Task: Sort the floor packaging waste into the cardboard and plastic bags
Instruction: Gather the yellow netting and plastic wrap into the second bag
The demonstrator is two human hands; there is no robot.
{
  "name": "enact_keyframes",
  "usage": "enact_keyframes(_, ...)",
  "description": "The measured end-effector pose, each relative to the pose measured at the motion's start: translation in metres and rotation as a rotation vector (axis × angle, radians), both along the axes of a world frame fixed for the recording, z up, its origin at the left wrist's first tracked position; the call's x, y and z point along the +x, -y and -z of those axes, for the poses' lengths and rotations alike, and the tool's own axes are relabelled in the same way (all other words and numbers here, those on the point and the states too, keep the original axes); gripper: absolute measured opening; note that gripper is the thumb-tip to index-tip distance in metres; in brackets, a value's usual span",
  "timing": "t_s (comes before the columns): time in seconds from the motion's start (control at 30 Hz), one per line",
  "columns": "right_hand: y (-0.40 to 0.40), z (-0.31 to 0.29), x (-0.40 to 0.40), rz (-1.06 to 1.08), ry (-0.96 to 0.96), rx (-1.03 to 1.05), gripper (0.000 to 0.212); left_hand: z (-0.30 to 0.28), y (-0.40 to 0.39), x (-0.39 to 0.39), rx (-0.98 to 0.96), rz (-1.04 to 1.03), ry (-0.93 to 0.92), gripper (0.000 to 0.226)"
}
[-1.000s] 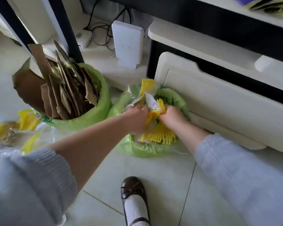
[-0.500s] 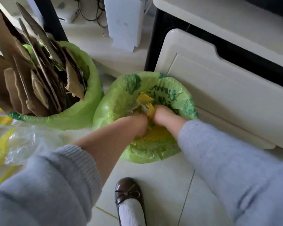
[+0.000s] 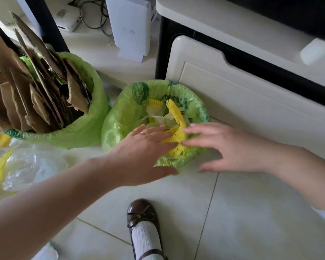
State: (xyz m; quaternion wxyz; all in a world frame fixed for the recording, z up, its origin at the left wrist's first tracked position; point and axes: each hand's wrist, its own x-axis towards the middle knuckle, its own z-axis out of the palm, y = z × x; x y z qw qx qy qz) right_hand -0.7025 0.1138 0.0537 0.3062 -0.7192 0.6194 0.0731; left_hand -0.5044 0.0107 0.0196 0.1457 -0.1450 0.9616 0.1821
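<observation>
plastic bag (image 3: 120, 117): green, thin and crinkled, mouth open, stood on the floor just beside the cabinet door (image 3: 242, 102); yellow foam netting (image 3: 176, 126) and clear film scraps were held inside.
cardboard bag (image 3: 90, 128): green, left of the plastic bag and touching it; packed with torn brown cardboard pieces (image 3: 36, 87), which stuck up well past the rim.
left hand (image 3: 141, 152): fingers spread and straight, nothing gripped; positioned over the near rim of the plastic bag.
right hand (image 3: 223, 145): fingers spread flat, nothing gripped; fingertips were seen at the netting's edge, contact could not be told.
remaining waste: clear plastic film (image 3: 23, 166) with yellow bits was left on the floor at the far left, near the cardboard bag.
open room: bare pale floor tiles (image 3: 242, 212) lay in front of both bags; a brown shoe (image 3: 139, 212) was planted there.
behind bags: white upright box (image 3: 129, 29) and cables were seen.
</observation>
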Motion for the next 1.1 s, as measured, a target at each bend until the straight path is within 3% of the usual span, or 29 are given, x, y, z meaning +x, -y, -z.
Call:
enact_keyframes(0.13, -0.015, 0.031, -0.005, -0.111, -0.097, -0.189, 0.036, 0.023, -0.006, 0.002, 0.043, -0.04, -0.17, 0.038)
enact_keyframes(0.27, 0.001, 0.034, -0.002, 0.017, -0.081, -0.449, 0.015, 0.032, 0.001, -0.001, 0.022, -0.168, -0.341, 0.016)
enact_keyframes(0.33, 0.018, 0.031, 0.004, 0.22, -0.03, -0.52, 0.012, 0.031, 0.008, -0.007, 0.094, -0.43, -0.394, 0.015)
enact_keyframes(0.43, 0.049, 0.044, 0.015, 0.516, 0.115, -0.403, 0.02, 0.034, 0.022, -0.022, 0.378, -0.823, -0.456, 0.027)
enact_keyframes(0.47, 0.059, 0.054, 0.019, 0.501, 0.106, -0.306, 0.034, 0.038, 0.025, -0.028, 0.403, -0.81, -0.412, 0.043)
enact_keyframes(0.53, 0.074, 0.076, 0.026, 0.359, 0.017, -0.029, 0.077, 0.049, 0.027, -0.041, 0.359, -0.65, -0.12, 0.076)
enact_keyframes(0.6, 0.083, 0.094, 0.035, 0.224, -0.126, 0.182, 0.108, 0.06, 0.024, -0.053, 0.205, -0.488, 0.15, 0.086)
enact_keyframes(0.7, 0.092, 0.124, 0.042, 0.167, -0.284, 0.318, 0.125, 0.079, 0.027, -0.062, 0.058, -0.385, 0.429, 0.087)
enact_keyframes(0.83, 0.097, 0.152, 0.051, 0.149, -0.27, 0.4, 0.127, 0.09, 0.025, -0.058, -0.02, -0.265, 0.685, 0.091)
enact_keyframes(0.97, 0.099, 0.113, 0.051, 0.127, -0.265, 0.367, 0.123, 0.065, 0.029, -0.05, -0.026, -0.217, 0.557, 0.085)
enact_keyframes(1.1, 0.083, 0.048, 0.051, 0.106, -0.206, 0.183, 0.096, 0.005, 0.036, 0.006, -0.076, -0.207, 0.036, 0.076)
